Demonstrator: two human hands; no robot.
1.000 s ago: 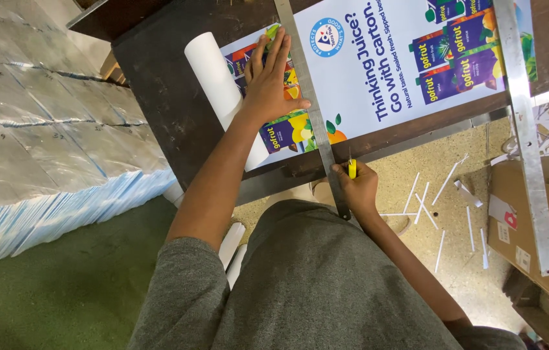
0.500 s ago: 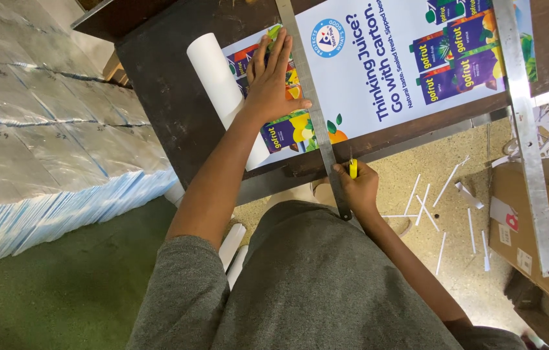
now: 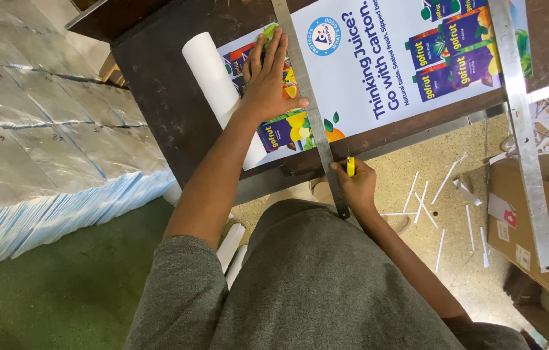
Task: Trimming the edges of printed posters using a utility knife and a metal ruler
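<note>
My left hand (image 3: 268,81) lies flat, fingers spread, on a printed poster (image 3: 385,58) with juice-carton pictures, pressing beside a long metal ruler (image 3: 305,97) that crosses the poster. My right hand (image 3: 355,188) grips a yellow utility knife (image 3: 350,166) at the near edge of the dark wooden table (image 3: 158,84), its blade against the ruler's right side. The poster's left end is curled into a white roll (image 3: 213,81).
A second metal straightedge (image 3: 521,129) lies over the poster's right part. Paper strips (image 3: 446,181) litter the floor by a cardboard box (image 3: 534,214). Silver wrapped stacks (image 3: 35,142) stand at left. More white rolls (image 3: 230,246) lie under the table.
</note>
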